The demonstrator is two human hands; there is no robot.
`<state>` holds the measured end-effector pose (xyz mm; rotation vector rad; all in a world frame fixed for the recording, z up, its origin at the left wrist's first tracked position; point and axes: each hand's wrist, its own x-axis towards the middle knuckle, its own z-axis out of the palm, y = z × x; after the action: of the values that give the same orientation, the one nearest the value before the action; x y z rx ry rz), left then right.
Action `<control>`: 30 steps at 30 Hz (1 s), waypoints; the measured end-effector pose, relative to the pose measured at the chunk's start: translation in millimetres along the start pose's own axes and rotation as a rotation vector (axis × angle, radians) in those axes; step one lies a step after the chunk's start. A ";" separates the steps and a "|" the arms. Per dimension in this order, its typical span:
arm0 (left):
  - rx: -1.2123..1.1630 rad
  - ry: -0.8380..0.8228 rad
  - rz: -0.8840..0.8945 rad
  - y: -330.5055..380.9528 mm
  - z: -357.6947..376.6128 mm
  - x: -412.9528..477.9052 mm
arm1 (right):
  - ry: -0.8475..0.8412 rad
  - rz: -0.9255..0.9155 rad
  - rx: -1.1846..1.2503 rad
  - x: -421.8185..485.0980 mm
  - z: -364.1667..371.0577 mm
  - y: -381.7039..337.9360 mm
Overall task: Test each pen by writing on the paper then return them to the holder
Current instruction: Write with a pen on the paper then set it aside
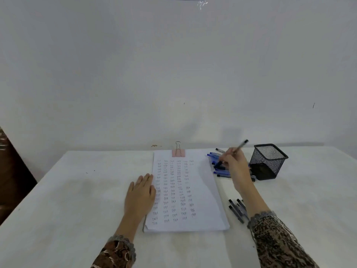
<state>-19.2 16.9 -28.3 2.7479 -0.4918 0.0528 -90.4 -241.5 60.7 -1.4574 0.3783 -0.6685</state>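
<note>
Grey pen (pixel 240 146) is pinched between the curled fingers of the right hand (pixel 234 165). It is tilted, upper end toward the mesh holder (pixel 264 163), above a pile of blue pens (pixel 214 156) between paper and holder near the far edge of the table (pixel 77 190). The paper (pixel 204 200), covered in columns of "Test", lies mid-table under a pink clip (pixel 178 153). The left hand (pixel 140 196) lies flat on its left edge, fingers pressed together. Black pens (pixel 236 209) lie beside the right forearm.
</note>
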 end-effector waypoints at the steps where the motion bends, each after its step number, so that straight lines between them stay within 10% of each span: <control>1: 0.002 0.004 0.000 -0.1 0.3 0.2 | -0.032 0.085 0.295 -0.3 5.1 -0.7; 7: 0.002 0.008 -0.002 -1.0 1.3 0.9 | -0.052 0.358 1.082 -4.4 24.8 31.6; 16: -0.019 -0.004 -0.008 -1.2 1.0 4.7 | 0.085 0.381 1.220 9.3 36.3 50.0; 30: 0.009 0.021 -0.031 -3.5 6.1 8.2 | -0.133 0.424 0.535 67.5 63.4 64.8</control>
<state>-10.5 15.2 -34.4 2.7606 -0.4441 0.0766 12.3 -235.2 14.1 -0.8675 0.3565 -0.2926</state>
